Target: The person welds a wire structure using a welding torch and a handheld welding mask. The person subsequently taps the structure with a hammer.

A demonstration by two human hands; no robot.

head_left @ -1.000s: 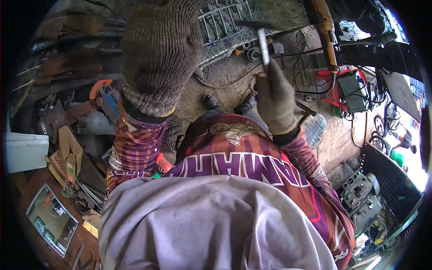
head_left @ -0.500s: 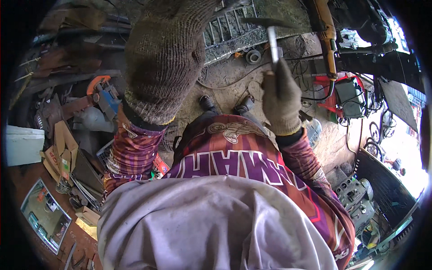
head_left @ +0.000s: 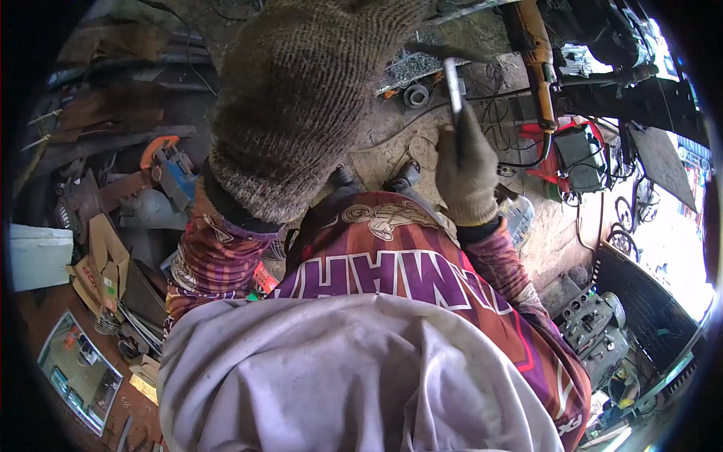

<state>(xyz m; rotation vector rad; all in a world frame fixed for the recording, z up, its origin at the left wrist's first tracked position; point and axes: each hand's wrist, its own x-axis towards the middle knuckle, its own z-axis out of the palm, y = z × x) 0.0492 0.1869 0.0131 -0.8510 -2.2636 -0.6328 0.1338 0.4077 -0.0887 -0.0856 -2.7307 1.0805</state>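
My left hand [head_left: 294, 113], in a thick grey-brown knit glove, is raised close to the view and looks very large. Its fingers run off the upper edge, so their grip is hidden. By its fingertips shows a pale metal edge [head_left: 471, 10]; whether the hand touches it I cannot tell. My right hand [head_left: 465, 177], in a similar glove, is closed around the shiny shaft of a hammer [head_left: 453, 83]. The hammer's slim, dark, pointed head lies crosswise at the top, right of the left hand, and is a little blurred.
An orange-and-black power tool [head_left: 539, 68] hangs at upper right, its cable running down. Below it stands a red-and-grey machine [head_left: 580, 158]. A metal ring [head_left: 416, 96] and cables lie on the dirt floor. Cardboard [head_left: 109, 256] and a mirror-like panel [head_left: 79, 369] are at left.
My left hand has moved right and looks larger. The slatted metal frame beside it has mostly gone from sight. The hammer, still in my right hand, has shifted slightly left and down.
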